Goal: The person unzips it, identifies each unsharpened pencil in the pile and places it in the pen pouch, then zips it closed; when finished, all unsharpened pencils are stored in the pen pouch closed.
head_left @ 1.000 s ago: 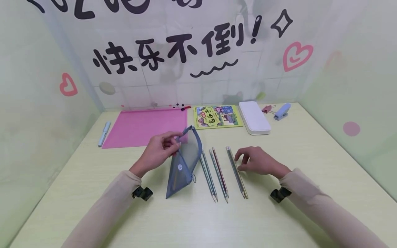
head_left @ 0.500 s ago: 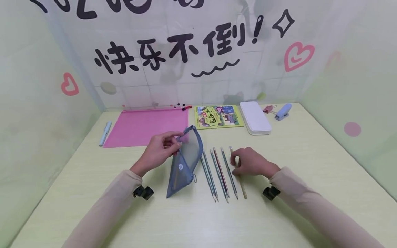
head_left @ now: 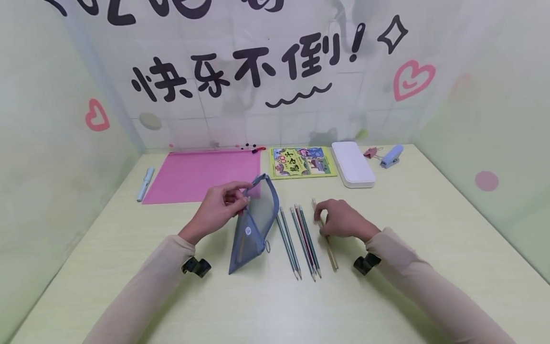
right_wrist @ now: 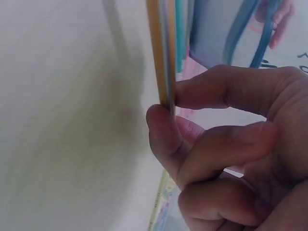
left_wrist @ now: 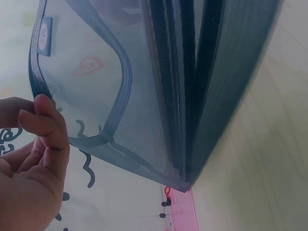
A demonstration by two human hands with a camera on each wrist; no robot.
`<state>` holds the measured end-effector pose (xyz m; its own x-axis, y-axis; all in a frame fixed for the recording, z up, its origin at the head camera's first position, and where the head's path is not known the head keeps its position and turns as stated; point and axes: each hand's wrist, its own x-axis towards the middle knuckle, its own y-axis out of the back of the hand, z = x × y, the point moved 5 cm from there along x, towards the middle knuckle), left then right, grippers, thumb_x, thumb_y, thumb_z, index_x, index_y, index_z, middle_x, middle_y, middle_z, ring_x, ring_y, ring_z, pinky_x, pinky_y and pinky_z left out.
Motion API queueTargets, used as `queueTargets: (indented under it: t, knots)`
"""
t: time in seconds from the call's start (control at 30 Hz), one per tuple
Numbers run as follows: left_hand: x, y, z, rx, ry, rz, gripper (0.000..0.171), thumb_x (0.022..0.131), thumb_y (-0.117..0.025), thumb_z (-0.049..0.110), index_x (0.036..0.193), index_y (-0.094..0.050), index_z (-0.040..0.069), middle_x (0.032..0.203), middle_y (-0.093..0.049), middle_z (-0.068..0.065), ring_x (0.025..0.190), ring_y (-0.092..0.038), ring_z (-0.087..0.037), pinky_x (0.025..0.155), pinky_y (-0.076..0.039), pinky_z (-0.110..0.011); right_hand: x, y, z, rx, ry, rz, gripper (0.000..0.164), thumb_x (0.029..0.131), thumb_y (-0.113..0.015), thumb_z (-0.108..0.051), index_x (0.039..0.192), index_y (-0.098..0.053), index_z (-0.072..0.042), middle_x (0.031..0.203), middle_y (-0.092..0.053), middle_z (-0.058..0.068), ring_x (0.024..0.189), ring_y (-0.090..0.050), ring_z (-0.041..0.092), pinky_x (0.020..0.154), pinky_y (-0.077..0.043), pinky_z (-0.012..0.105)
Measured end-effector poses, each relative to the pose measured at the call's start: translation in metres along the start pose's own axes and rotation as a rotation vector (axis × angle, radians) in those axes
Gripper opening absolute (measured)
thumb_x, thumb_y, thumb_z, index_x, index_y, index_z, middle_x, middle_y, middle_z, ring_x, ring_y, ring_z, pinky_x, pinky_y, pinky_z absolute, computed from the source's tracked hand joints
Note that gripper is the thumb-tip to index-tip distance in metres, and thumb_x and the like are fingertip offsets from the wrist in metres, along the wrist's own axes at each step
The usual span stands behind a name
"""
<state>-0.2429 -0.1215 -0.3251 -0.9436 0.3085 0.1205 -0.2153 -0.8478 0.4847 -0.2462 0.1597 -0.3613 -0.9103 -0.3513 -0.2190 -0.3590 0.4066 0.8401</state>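
Note:
My left hand (head_left: pixel 221 208) pinches the upper edge of a blue-grey mesh zip pencil pouch (head_left: pixel 254 228), held upright with its mouth gaping. In the left wrist view, dark slim shapes show through the see-through mesh pouch (left_wrist: pixel 120 96). Just right of it lie two teal pencils (head_left: pixel 289 243), then a group of teal pencils with a dark red pencil (head_left: pixel 304 231) among them, points toward me. My right hand (head_left: pixel 345 220) pinches a gold pencil (head_left: pixel 331 253) between thumb and fingers. In the right wrist view the gold pencil (right_wrist: pixel 155 43) runs upward from the fingertips.
Along the back lie a pink folder (head_left: pixel 202 177), a yellow picture booklet (head_left: pixel 301 162), a white case (head_left: pixel 353 165), a pink binder clip (head_left: pixel 371 152) and a blue stapler (head_left: pixel 392 156). A light blue pen (head_left: pixel 145 184) lies at the far left. Printed walls enclose the table.
A teal pencil that lay beside the gold one has shifted left to the middle group. My right hand has moved left with the gold pencil. The left hand keeps holding the pouch.

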Motion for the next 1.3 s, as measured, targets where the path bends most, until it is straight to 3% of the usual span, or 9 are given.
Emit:
queueTargets:
  t: [0.17, 0.3, 0.5, 0.6, 0.7, 0.83, 1.07, 1.3]
  knots:
    - [0.002, -0.001, -0.002, -0.014, -0.005, -0.004, 0.037, 0.096, -0.063, 0.007, 0.133, -0.062, 0.008, 0.088, -0.066, -0.011, 0.074, -0.065, -0.021, 0.066, -0.059, -0.03, 0.004, 0.006, -0.017, 0.106, 0.054, 0.06, 0.026, 0.079, -0.074, -0.008, 0.104, -0.068, -0.009, 0.079, -0.071, 0.005, 0.065, -0.061, 0.014, 0.058, -0.047, 0.026]
    - [0.002, -0.005, -0.003, -0.032, -0.005, -0.012, 0.037, 0.096, -0.062, 0.008, 0.133, -0.062, 0.009, 0.089, -0.066, -0.01, 0.076, -0.066, -0.023, 0.069, -0.061, -0.037, 0.01, 0.011, -0.037, 0.257, 0.076, 0.169, 0.027, 0.082, -0.075, -0.012, 0.109, -0.067, -0.01, 0.078, -0.073, 0.006, 0.066, -0.061, 0.016, 0.057, -0.046, 0.027]
    - [0.0, -0.007, -0.004, -0.027, 0.003, -0.013, 0.038, 0.097, -0.062, 0.009, 0.135, -0.061, 0.007, 0.089, -0.066, -0.01, 0.075, -0.065, -0.022, 0.07, -0.061, -0.036, 0.021, 0.009, -0.061, 0.496, 0.075, 0.324, 0.026, 0.084, -0.074, -0.015, 0.109, -0.066, -0.014, 0.085, -0.073, 0.009, 0.078, -0.068, 0.029, 0.059, -0.048, 0.027]
    - [-0.001, -0.007, -0.004, -0.028, 0.008, -0.023, 0.039, 0.097, -0.062, 0.01, 0.135, -0.06, 0.008, 0.09, -0.066, -0.01, 0.076, -0.065, -0.02, 0.072, -0.062, -0.039, 0.028, 0.007, -0.073, 0.559, 0.093, 0.358, 0.028, 0.085, -0.074, -0.015, 0.112, -0.066, -0.012, 0.086, -0.074, 0.011, 0.076, -0.068, 0.031, 0.058, -0.047, 0.027]
    - [0.0, -0.007, -0.004, -0.025, 0.0, -0.031, 0.039, 0.097, -0.062, 0.01, 0.136, -0.06, 0.009, 0.09, -0.066, -0.01, 0.076, -0.066, -0.02, 0.074, -0.062, -0.044, 0.032, 0.004, -0.083, 0.581, 0.117, 0.39, 0.028, 0.085, -0.074, -0.014, 0.112, -0.067, -0.011, 0.085, -0.075, 0.01, 0.073, -0.068, 0.024, 0.058, -0.047, 0.026]
    - [0.001, -0.006, -0.002, -0.022, -0.016, -0.033, 0.039, 0.097, -0.062, 0.009, 0.136, -0.06, 0.007, 0.089, -0.066, -0.011, 0.076, -0.066, -0.021, 0.073, -0.061, -0.046, 0.034, -0.004, -0.095, 0.567, 0.135, 0.372, 0.027, 0.085, -0.074, -0.012, 0.11, -0.066, -0.011, 0.085, -0.076, 0.009, 0.074, -0.071, 0.019, 0.061, -0.05, 0.026]
    - [0.002, -0.007, -0.002, -0.011, -0.021, -0.033, 0.04, 0.098, -0.061, 0.01, 0.137, -0.059, 0.008, 0.089, -0.066, -0.01, 0.074, -0.067, -0.02, 0.071, -0.061, -0.041, 0.031, -0.024, -0.108, 0.512, 0.132, 0.231, 0.031, 0.086, -0.076, -0.012, 0.116, -0.065, -0.008, 0.083, -0.074, 0.006, 0.07, -0.067, 0.016, 0.058, -0.05, 0.025]
    - [0.003, -0.007, 0.0, -0.014, -0.017, -0.033, 0.04, 0.098, -0.061, 0.01, 0.137, -0.058, 0.007, 0.089, -0.066, -0.011, 0.077, -0.068, -0.029, 0.07, -0.061, -0.038, 0.03, -0.029, -0.109, 0.486, 0.104, 0.21, 0.033, 0.086, -0.076, -0.012, 0.116, -0.064, -0.005, 0.082, -0.073, 0.006, 0.067, -0.065, 0.014, 0.058, -0.05, 0.024]
